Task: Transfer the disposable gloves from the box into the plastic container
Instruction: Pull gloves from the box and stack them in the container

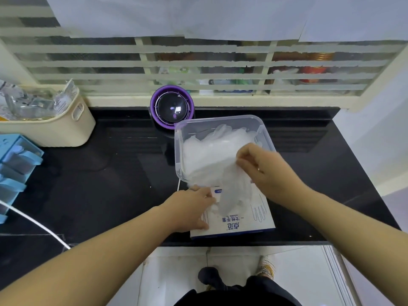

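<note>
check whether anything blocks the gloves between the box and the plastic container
Nothing visible does. The container has no lid on and sits right behind the box; the right hand pinches the gloves over its rim.

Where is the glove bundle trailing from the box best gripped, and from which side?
Probably the bunched middle of the gloves, pinched from the right, as the right hand does: the ends are limp film, the left hand on the box blocks the left, and the container lies beyond.

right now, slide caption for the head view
Right hand pinches clear plastic gloves over the translucent container; left hand holds the white cardboard box.
</note>
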A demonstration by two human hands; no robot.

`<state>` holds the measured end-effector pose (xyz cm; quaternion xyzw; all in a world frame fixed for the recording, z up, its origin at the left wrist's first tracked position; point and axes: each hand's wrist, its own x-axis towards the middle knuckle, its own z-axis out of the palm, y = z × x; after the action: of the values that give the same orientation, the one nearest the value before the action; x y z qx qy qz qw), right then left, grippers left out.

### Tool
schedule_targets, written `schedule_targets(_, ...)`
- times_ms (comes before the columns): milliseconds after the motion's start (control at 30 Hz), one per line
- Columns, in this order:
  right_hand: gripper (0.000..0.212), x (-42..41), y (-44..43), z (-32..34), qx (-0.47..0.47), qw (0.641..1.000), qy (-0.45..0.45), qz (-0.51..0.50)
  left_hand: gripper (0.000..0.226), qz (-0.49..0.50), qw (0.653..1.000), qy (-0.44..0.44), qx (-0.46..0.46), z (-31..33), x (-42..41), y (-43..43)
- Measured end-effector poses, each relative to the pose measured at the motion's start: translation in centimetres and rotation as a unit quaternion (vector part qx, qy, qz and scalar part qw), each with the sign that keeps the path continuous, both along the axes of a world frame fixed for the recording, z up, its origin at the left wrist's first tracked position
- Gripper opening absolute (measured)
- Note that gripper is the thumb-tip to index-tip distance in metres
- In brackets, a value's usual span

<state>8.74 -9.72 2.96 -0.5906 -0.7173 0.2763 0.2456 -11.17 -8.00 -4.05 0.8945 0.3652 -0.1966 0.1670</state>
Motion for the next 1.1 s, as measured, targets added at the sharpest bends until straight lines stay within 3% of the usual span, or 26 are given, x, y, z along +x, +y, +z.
schedule_targets(100, 0.007, 0.4, 1.0, 2.6, 0.033, 0.999, 0.008, -0.007, 0.060, 0.062, 0.993, -0.043, -0.093, 1.6, 0.0, 0.6)
schedule_targets(200, 0.010, 0.9, 1.9, 5.2, 0.060, 0.998, 0.000, 0.003, 0.056, 0.175, 0.935, -0.156, -0.266, 5.0, -0.7, 1.8)
schedule_targets(300, 0.008, 1.3, 2.7, 7.1, 0.070, 0.996, -0.043, 0.021, 0.048, 0.256, 0.826, -0.309, -0.396, 8.2, -2.0, 3.0)
schedule_targets(400, 0.010, 1.3, 3.2, 8.5, 0.086, 0.989, -0.105, 0.061, 0.051, 0.371, 0.655, -0.463, -0.467, 10.0, -2.5, 3.9)
schedule_targets(467, 0.014, 1.2, 3.6, 9.0, 0.105, 0.979, -0.156, 0.085, 0.061, 0.393, 0.603, -0.521, -0.458, 10.8, -2.0, 4.3)
schedule_targets(533, 0.014, 1.1, 4.1, 9.0, 0.134, 0.967, -0.188, 0.107, 0.046, 0.387, 0.607, -0.544, -0.431, 11.5, -1.2, 4.6)
schedule_targets(633, 0.009, 1.1, 4.8, 8.6, 0.182, 0.957, -0.191, 0.124, 0.023, 0.382, 0.660, -0.530, -0.372, 11.6, 0.2, 4.8)
schedule_targets(733, 0.009, 1.5, 5.4, 8.1, 0.197, 0.956, -0.191, 0.099, 0.016, 0.414, 0.680, -0.533, -0.286, 11.0, 0.6, 5.5)
schedule_targets(800, 0.021, 1.6, 5.7, 7.8, 0.218, 0.959, -0.173, 0.050, 0.017, 0.421, 0.689, -0.532, -0.256, 10.8, 0.7, 6.0)
schedule_targets(867, 0.030, 1.2, 5.7, 7.5, 0.255, 0.956, -0.141, 0.016, 0.018, 0.426, 0.679, -0.539, -0.258, 10.6, 0.9, 6.4)
schedule_targets(933, 0.030, 0.5, 5.4, 6.6, 0.279, 0.951, -0.128, 0.029, 0.019, 0.434, 0.645, -0.558, -0.290, 10.2, 1.1, 6.9)
schedule_targets(1100, 0.056, 0.1, 6.1, 2.3, 0.211, 0.951, -0.212, 0.074, 0.027, 0.446, 0.610, -0.572, -0.318, 8.6, 1.4, 7.7)
